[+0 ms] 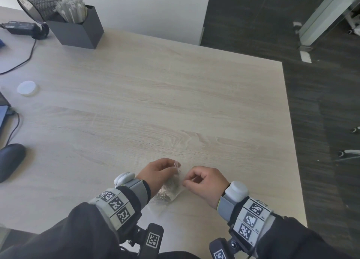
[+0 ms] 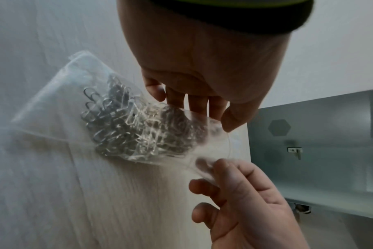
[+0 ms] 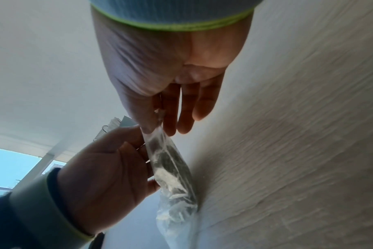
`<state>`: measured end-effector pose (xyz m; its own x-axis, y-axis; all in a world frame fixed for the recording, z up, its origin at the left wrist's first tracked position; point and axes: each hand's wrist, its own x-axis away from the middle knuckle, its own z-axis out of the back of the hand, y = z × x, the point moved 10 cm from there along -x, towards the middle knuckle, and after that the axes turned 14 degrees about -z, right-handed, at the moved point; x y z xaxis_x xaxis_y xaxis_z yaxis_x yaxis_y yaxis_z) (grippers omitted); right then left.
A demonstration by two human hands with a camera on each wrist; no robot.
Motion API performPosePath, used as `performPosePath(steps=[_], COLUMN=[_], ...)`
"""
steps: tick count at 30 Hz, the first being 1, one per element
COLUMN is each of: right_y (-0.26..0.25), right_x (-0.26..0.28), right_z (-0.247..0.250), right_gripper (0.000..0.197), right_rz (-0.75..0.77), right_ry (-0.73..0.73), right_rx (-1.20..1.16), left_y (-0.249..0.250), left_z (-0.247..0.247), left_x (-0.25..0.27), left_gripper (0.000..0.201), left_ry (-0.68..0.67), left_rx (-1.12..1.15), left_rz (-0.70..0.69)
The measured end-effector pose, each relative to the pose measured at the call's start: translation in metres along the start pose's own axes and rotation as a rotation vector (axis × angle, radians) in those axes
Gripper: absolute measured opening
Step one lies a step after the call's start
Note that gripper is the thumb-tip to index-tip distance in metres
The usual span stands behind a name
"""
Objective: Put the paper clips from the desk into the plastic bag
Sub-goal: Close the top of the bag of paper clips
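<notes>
A small clear plastic bag [image 1: 168, 193] lies on the pale wooden desk [image 1: 175, 103] near its front edge. A heap of silver paper clips [image 2: 138, 128] sits inside it, and all the clips I see are in the bag. My left hand [image 1: 175, 169] pinches one side of the bag's mouth between thumb and fingers [image 2: 230, 121]. My right hand [image 1: 186, 181] pinches the opposite side [image 2: 207, 166]. In the right wrist view the bag [image 3: 170, 170] hangs stretched between the right hand [image 3: 155, 128] and the left hand [image 3: 143, 148], with its bottom on the desk.
At the back left stand a dark box of white sticks [image 1: 78, 32] and a tipped mesh cup [image 1: 39, 3]. A power adapter [image 1: 19, 27], a white round lid [image 1: 27, 88] and a dark mouse [image 1: 10, 161] lie along the left. The desk's right edge [image 1: 292, 142] drops to dark floor.
</notes>
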<state>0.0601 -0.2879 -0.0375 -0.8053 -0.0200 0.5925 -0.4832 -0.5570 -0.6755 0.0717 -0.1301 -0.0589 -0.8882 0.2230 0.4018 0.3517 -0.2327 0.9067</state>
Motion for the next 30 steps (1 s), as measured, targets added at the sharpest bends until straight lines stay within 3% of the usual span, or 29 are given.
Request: performPosePath(steps=[2,7,12,16,19,23,30], right_y=[-0.002,0.007,0.002,0.0,-0.004,-0.011,-0.012], right_x=[-0.001,-0.01,-0.021,-0.032,-0.036,-0.042,-0.052], right_z=[0.009,0.017,0.013,0.01,0.01,0.014,0.007], right_gripper=[0.009,0.027,0.016,0.018,0.006,0.011,0.017], right_rz=[0.038,0.011,-0.015,-0.071,-0.085,-0.064,-0.065], right_ry=[0.047,-0.007,-0.059,-0.066,-0.085,-0.088,-0.113], right_rx=[-0.048,-0.256,-0.34,-0.423,-0.481,-0.474,-0.455], left_y=[0.004,0.012,0.02,0.024,0.024,0.027,0.033], left_z=[0.003,0.011,0.003,-0.001,0.002,0.006,0.005], left_x=[-0.002,-0.006,-0.012,-0.017,-0.02,-0.024,-0.026], left_gripper=[0.005,0.008,0.007,0.006,0.012,0.022,0.022], left_ry=[0.026,0.077,0.099,0.111,0.133,0.156,0.175], left_rx=[0.037,0.06,0.05,0.057,0.037,0.019,-0.046], left_rz=[-0.026,-0.085,-0.104,-0.113,-0.103,-0.093,-0.098])
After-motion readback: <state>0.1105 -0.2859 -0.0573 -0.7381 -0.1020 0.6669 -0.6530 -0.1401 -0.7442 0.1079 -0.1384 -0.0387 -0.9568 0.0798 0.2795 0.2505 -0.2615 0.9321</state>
